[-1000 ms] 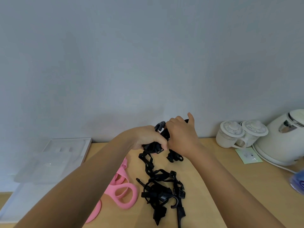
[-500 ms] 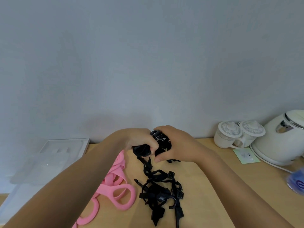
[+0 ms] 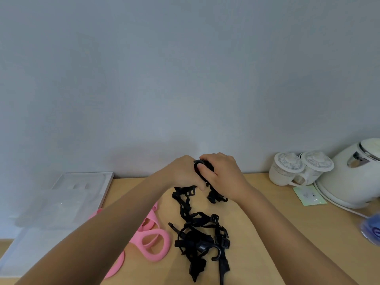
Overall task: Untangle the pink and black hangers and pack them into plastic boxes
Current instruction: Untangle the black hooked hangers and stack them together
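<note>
Head view: a pale wooden table (image 3: 267,233) runs up to a plain grey-blue wall (image 3: 185,79), and the black hangers (image 3: 197,237) lie in a tangled heap on the wood near the front edge. From that heap a black chain of clips climbs to both hands, which are raised just behind it. The left hand (image 3: 183,173) has its fingers curled tight on the chain's upper end. The right hand (image 3: 222,173) touches it, with fingers and thumb wrapped over a black ring of the same bundle. Just left of the heap lie the pink hangers (image 3: 156,243), partly under the left forearm. Further left sit the clear plastic boxes (image 3: 61,202), stacked against the wall. Well to the right of the heap stand two white lidded cups (image 3: 287,171) and a white kettle (image 3: 353,177). In front of the cups lies a pale green packet (image 3: 308,195), its print too small to read. A blurred blue object (image 3: 372,229) at the right edge bears a white mark I cannot make out.
</note>
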`<move>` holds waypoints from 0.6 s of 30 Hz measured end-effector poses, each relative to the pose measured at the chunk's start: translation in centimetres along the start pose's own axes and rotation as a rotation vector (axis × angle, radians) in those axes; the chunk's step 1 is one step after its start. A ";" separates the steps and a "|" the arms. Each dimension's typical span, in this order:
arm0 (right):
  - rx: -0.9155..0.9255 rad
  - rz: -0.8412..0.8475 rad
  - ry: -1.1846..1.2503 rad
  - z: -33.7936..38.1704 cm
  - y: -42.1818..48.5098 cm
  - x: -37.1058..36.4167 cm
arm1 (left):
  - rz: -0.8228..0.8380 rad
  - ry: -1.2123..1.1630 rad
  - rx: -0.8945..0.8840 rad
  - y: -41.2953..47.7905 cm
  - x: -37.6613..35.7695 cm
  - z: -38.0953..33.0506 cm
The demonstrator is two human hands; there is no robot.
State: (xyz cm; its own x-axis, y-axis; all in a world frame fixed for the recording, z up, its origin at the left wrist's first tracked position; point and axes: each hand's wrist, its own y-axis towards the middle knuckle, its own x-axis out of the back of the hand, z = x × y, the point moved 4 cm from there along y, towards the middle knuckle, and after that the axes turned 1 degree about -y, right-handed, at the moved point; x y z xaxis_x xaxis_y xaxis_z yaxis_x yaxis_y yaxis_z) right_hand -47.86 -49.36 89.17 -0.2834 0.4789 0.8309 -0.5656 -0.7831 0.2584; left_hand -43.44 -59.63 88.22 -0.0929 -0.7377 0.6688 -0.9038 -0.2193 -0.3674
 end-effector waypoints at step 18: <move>0.002 0.375 -0.117 -0.1 -0.3 -1.9 | -0.132 0.562 0.057 0.5 -0.5 -0.2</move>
State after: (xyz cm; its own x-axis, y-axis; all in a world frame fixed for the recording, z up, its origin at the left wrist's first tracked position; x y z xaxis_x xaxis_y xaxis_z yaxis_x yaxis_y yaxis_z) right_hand -47.23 -49.94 87.47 -0.3798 0.1109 0.9184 -0.4382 -0.8959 -0.0730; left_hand -43.96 -59.30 87.79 -0.2029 -0.2525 0.9461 -0.9003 -0.3318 -0.2816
